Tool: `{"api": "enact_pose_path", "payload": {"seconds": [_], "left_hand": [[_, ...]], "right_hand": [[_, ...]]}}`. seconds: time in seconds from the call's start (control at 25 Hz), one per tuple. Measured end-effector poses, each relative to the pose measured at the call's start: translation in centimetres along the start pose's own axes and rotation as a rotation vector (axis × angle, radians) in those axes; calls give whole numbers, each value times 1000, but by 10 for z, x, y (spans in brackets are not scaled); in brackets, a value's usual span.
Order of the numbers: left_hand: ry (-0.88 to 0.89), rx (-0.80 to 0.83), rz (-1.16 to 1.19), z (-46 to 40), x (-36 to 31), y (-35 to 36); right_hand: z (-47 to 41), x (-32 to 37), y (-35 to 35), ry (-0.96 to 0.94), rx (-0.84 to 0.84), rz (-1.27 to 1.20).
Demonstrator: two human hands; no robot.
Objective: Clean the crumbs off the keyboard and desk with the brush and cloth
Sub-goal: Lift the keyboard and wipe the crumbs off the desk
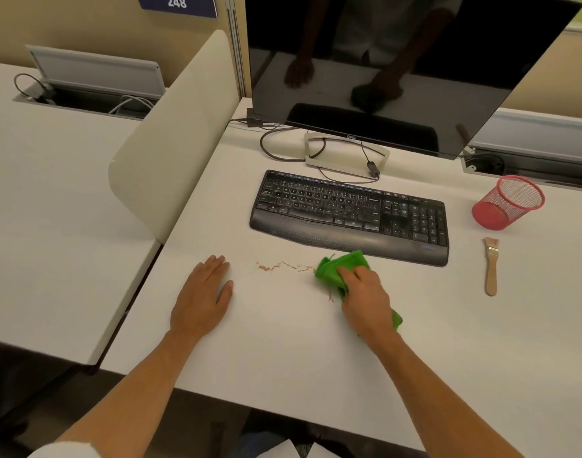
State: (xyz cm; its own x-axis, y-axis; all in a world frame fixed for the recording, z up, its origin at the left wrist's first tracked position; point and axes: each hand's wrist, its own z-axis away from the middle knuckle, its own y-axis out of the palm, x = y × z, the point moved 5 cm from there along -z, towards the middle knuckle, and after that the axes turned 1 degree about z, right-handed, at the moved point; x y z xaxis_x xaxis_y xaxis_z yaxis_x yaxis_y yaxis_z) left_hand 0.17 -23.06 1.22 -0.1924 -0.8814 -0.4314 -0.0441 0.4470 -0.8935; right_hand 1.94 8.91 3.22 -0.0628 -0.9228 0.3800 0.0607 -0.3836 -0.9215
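A black keyboard (349,214) lies on the white desk (283,342) below the monitor. In front of it, a thin trail of brown crumbs (283,267) runs across the desk. My right hand (365,300) grips a bunched green cloth (335,269) and holds it down on the desk at the right end of the trail, just before the keyboard's front edge. My left hand (203,292) rests flat on the desk, fingers straight, left of the crumbs. A wooden-handled brush (491,266) lies on the desk right of the keyboard, untouched.
A dark monitor (398,67) on its stand (345,153) rises behind the keyboard, cables looping beside it. A red mesh cup (507,203) stands at the right, behind the brush. A cream divider panel (177,137) borders the desk's left side.
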Motion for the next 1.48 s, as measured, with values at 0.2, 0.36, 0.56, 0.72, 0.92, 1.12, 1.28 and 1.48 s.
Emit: {"api": "enact_pose_path", "payload": {"seconds": [0.2, 0.36, 0.56, 0.72, 0.92, 1.12, 1.28, 1.48], "left_hand": [[-5, -18, -5, -1, 2, 1], [13, -7, -16, -3, 1, 2], [38, 5, -39, -5, -1, 0], [54, 23, -51, -7, -1, 2], [68, 34, -62, -7, 2, 3], [59, 26, -54, -7, 4, 6], [58, 32, -77, -6, 2, 6], [63, 66, -91, 0, -3, 7]], "right_hand": [[-37, 21, -23, -273, 93, -104], [-83, 72, -26, -482, 34, -62], [-118, 141, 6, -652, 124, 64], [-113, 158, 36, -708, 256, 203], [-90, 139, 30, -837, 256, 156], [-42, 98, 22, -928, 242, 73], [-8, 63, 10, -886, 295, -3], [-39, 54, -44, -702, 35, -146]]}}
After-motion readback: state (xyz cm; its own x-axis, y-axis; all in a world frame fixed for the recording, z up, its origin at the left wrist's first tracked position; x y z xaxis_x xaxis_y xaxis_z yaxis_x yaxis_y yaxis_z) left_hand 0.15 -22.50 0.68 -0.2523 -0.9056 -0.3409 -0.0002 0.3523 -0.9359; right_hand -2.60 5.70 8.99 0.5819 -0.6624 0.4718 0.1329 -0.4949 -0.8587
